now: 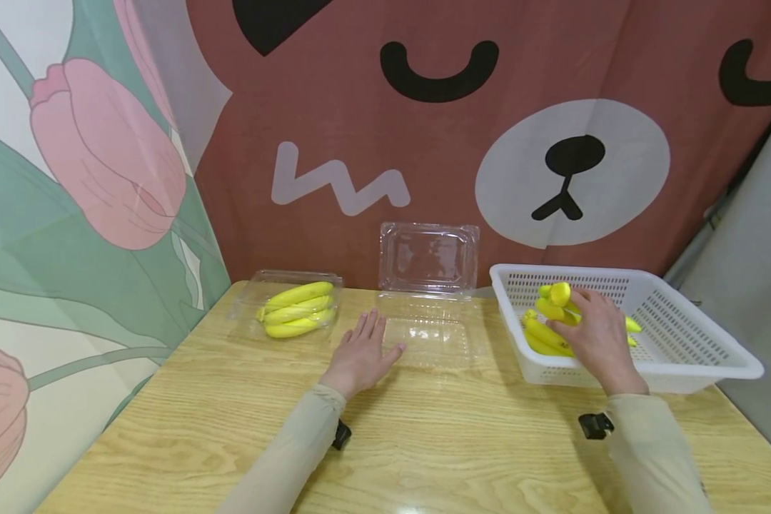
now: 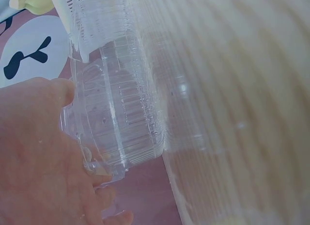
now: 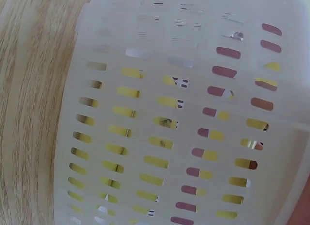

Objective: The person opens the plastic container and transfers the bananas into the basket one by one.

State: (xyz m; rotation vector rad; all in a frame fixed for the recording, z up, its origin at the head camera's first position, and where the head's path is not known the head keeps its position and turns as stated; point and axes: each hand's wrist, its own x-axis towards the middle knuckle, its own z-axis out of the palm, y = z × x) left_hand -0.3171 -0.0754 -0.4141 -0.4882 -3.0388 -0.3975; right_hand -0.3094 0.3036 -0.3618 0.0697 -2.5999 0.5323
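My right hand (image 1: 594, 335) reaches into the white slotted basket (image 1: 700, 368) and grips a yellow banana (image 1: 560, 294), whose end sticks up past the fingers. More bananas (image 1: 542, 334) lie beneath it. The right wrist view is filled by the basket's side wall (image 3: 193, 137), with yellow showing through its slots. Fingers spread and straight, my left hand (image 1: 360, 357) rests at the left edge of an open clear plastic clamshell box (image 1: 427, 339), its lid (image 1: 429, 258) standing up behind. In the left wrist view the left hand (image 2: 43, 152) overlaps the box's edge (image 2: 116, 108).
To the left, a second clear box (image 1: 244, 303) holds several bananas (image 1: 295, 310). The wooden table (image 1: 424, 442) ends at a curtain (image 1: 334, 250) printed with a bear's face. A flowered curtain (image 1: 103, 157) hangs on the left.
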